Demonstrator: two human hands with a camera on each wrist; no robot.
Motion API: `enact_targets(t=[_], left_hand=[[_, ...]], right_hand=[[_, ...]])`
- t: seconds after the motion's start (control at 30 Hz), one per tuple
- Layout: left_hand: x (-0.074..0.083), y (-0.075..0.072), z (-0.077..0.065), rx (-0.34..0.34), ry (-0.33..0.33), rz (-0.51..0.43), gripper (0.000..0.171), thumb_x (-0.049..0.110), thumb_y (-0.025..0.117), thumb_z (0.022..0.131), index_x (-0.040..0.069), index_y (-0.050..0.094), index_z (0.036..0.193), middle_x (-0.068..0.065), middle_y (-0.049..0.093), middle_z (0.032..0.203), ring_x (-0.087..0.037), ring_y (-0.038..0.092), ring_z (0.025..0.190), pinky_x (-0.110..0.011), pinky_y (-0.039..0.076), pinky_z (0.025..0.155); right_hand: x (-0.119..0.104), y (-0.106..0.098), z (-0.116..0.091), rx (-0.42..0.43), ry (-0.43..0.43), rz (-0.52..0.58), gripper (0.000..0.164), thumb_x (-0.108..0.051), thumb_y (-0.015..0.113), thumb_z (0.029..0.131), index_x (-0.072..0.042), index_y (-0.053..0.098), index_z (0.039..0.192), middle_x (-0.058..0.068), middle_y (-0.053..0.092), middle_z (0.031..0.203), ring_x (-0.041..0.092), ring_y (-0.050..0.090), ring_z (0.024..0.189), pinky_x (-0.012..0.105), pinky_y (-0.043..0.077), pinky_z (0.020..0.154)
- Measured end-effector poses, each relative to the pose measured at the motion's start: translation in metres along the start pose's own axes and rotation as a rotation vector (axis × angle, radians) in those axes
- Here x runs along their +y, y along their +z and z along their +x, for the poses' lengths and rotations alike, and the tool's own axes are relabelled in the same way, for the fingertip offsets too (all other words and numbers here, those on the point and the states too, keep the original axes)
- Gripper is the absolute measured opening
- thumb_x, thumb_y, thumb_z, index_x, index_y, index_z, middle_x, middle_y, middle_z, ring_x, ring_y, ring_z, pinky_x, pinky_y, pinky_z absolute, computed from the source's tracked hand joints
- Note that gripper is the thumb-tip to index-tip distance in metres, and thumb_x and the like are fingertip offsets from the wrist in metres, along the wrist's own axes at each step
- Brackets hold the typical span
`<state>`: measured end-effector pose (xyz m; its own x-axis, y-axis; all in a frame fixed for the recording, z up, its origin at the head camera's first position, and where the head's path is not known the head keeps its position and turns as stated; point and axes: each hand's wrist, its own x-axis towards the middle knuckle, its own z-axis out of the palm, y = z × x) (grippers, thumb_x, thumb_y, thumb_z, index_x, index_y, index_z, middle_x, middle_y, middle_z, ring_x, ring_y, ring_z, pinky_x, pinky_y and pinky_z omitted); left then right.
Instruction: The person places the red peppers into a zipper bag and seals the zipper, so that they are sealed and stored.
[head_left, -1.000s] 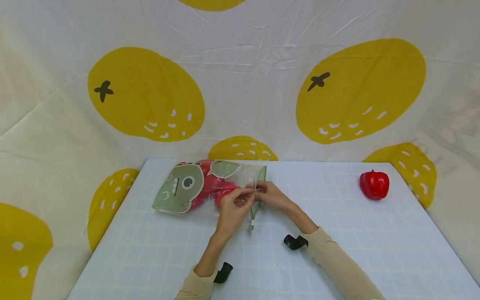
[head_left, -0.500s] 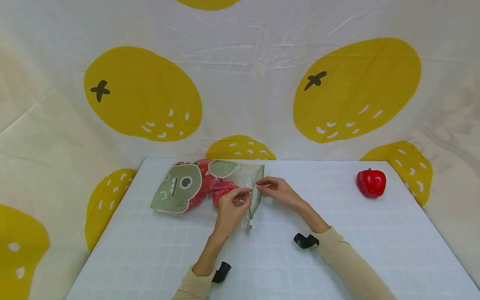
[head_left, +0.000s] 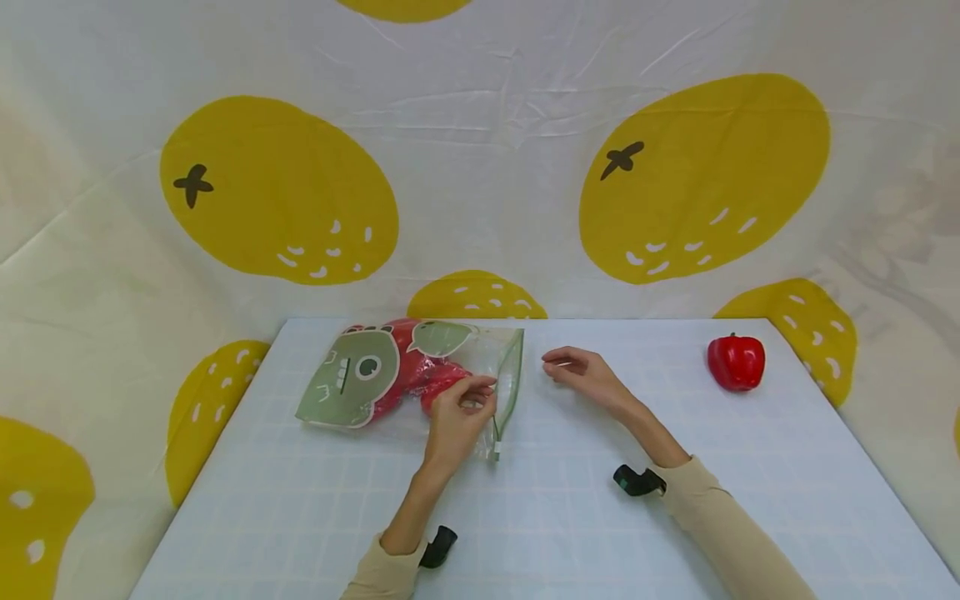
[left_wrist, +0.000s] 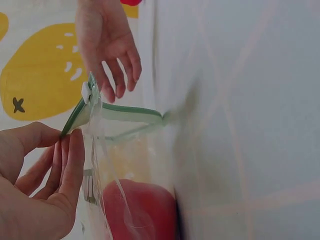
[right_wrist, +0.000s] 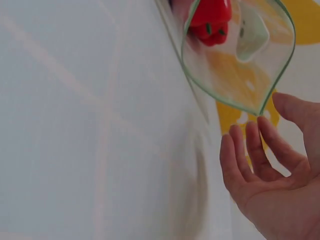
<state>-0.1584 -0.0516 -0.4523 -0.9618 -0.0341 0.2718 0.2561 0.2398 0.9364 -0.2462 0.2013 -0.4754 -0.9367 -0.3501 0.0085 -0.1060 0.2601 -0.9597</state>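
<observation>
A clear zip bag (head_left: 352, 379) with a green dinosaur print lies at the back left of the table. Red bell peppers (right_wrist: 210, 22) show inside it through the gaping mouth in the right wrist view. My left hand (head_left: 453, 425) pinches the green-edged rim between thumb and fingers, as the left wrist view (left_wrist: 42, 185) also shows. A white slider (head_left: 497, 448) sits at the near end of the rim. Right of the mouth, my right hand (head_left: 588, 377) hovers apart from the bag, holding nothing, its fingers loosely bent. One more red bell pepper (head_left: 736, 363) stands at the back right.
The table (head_left: 570, 533) has a pale blue checked cover. Behind it hangs a white cloth (head_left: 480, 192) printed with yellow fruit. Small black cameras (head_left: 637, 481) are worn on both wrists.
My right hand has let go of the bag's rim and moved right, away from it. The mouth has opened wider. My left hand keeps its pinch on the rim.
</observation>
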Motion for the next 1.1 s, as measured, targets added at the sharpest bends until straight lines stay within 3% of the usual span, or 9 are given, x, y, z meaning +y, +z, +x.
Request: enact_targets(t=[0.2, 0.47, 1.1], left_hand=[[0.000, -0.001, -0.001, -0.008, -0.017, -0.001, 0.023, 0.006, 0.077, 0.091, 0.003, 0.076, 0.114, -0.011, 0.075, 0.101, -0.025, 0.071, 0.090, -0.023, 0.060, 0.078], [-0.001, -0.001, -0.002, -0.001, -0.010, 0.016, 0.022, 0.004, 0.076, 0.091, 0.003, 0.076, 0.112, -0.009, 0.075, 0.100, -0.022, 0.071, 0.089, -0.023, 0.060, 0.078], [-0.002, 0.000, -0.002, -0.008, -0.028, 0.025, 0.023, 0.007, 0.078, 0.090, 0.006, 0.076, 0.113, -0.006, 0.075, 0.101, -0.020, 0.071, 0.090, -0.019, 0.059, 0.078]], right_hand=[[0.004, -0.016, -0.010, 0.050, 0.014, -0.033, 0.045, -0.025, 0.069, 0.100, 0.005, 0.061, 0.132, 0.018, 0.067, 0.127, 0.043, 0.063, 0.116, 0.035, 0.056, 0.096], [0.009, -0.036, -0.023, 0.170, 0.023, -0.135, 0.048, -0.036, 0.067, 0.101, 0.000, 0.063, 0.133, 0.014, 0.067, 0.129, 0.024, 0.065, 0.113, 0.016, 0.051, 0.090], [0.010, -0.087, -0.056, 0.457, 0.062, -0.206, 0.052, -0.045, 0.063, 0.101, -0.007, 0.060, 0.136, 0.013, 0.063, 0.134, 0.008, 0.057, 0.114, 0.006, 0.046, 0.090]])
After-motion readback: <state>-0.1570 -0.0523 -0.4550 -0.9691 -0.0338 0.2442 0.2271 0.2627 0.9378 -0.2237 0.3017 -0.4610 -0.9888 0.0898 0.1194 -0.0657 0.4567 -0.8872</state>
